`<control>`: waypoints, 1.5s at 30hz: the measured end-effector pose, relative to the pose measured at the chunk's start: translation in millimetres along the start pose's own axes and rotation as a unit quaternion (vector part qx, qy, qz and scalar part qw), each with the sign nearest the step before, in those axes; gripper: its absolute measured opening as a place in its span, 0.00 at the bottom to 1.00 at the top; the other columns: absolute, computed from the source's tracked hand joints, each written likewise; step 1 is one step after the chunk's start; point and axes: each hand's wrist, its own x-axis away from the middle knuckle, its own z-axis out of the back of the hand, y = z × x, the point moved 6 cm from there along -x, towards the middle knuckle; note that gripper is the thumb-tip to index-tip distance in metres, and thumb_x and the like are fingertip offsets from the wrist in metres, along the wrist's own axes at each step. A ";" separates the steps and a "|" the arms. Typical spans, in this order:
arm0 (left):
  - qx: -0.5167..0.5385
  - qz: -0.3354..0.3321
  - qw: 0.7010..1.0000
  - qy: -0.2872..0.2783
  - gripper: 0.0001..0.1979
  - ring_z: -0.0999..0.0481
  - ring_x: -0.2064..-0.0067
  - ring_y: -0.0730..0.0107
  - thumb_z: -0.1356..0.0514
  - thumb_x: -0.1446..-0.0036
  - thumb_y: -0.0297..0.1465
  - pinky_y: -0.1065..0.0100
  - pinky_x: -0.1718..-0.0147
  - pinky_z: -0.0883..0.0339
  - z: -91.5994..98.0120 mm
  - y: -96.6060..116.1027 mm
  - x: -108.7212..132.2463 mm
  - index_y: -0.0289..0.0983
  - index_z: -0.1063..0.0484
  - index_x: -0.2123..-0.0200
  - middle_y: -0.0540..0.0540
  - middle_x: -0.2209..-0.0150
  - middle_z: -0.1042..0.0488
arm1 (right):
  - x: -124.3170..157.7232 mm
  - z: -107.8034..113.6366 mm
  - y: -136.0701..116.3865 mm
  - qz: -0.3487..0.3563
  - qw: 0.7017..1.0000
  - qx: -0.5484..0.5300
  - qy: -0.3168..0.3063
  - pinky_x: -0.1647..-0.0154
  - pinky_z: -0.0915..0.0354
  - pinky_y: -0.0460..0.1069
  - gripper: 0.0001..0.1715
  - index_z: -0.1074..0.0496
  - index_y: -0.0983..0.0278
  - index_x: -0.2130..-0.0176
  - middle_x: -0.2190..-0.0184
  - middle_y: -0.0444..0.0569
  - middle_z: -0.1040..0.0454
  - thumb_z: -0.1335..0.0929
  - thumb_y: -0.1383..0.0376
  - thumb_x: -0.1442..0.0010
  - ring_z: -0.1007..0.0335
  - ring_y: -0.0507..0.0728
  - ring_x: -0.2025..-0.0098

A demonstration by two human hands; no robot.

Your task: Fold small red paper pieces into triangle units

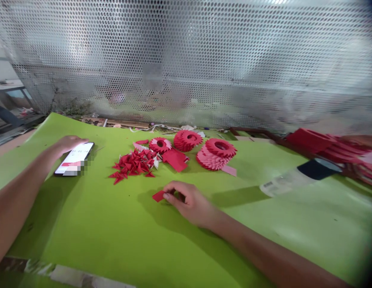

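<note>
My left hand [67, 144] lies stretched out over a smartphone [74, 159] with a lit screen, fingertips touching its top edge. On the green table cover [114, 232] my right hand [190, 202] rests with fingers curled, pinching a small red paper piece [158, 196]. Beyond it lies a heap of small red folded paper triangles [133, 164]. Behind the heap are a stack of flat red paper sheets [175, 159] and three red ring-shaped stacks of folded pieces [215, 154].
A clear plastic bottle with a dark cap [299, 176] lies on its side at the right. Red paper stacks [332, 150] sit at the far right. A perforated metal screen [186, 60] closes off the back of the table.
</note>
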 end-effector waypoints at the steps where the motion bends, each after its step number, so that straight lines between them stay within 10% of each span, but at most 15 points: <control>1: 0.000 0.012 1.000 -0.006 0.23 0.24 0.66 0.59 0.35 0.41 0.49 0.66 0.65 0.35 -0.6 -1.1 0.8 0.32 0.25 0.65 0.48 0.74 0.21 | 0.0 0.2 0.2 0.000 1.000 0.002 0.001 0.67 0.37 0.48 0.11 0.23 0.62 0.58 0.63 0.49 0.20 0.34 0.59 0.29 0.26 0.56 0.65; 23: 0.008 0.037 0.996 -0.077 0.24 0.24 0.58 0.56 0.34 0.49 0.49 0.69 0.62 0.37 3.4 0.9 4.2 0.33 0.24 0.61 0.44 0.62 0.18 | -0.1 -0.5 2.7 0.004 1.000 0.017 -0.002 0.65 0.36 0.49 0.13 0.23 0.61 0.58 0.63 0.49 0.20 0.34 0.58 0.30 0.27 0.56 0.65; 45: -0.024 0.047 0.999 -0.001 0.31 0.24 0.47 0.50 0.49 0.30 0.51 0.51 0.49 0.31 8.1 4.6 7.1 0.28 0.27 0.47 0.35 0.46 0.24 | -1.0 -1.8 4.2 -0.002 1.000 0.007 -0.009 0.65 0.37 0.49 0.13 0.23 0.62 0.58 0.63 0.49 0.21 0.34 0.58 0.31 0.28 0.56 0.65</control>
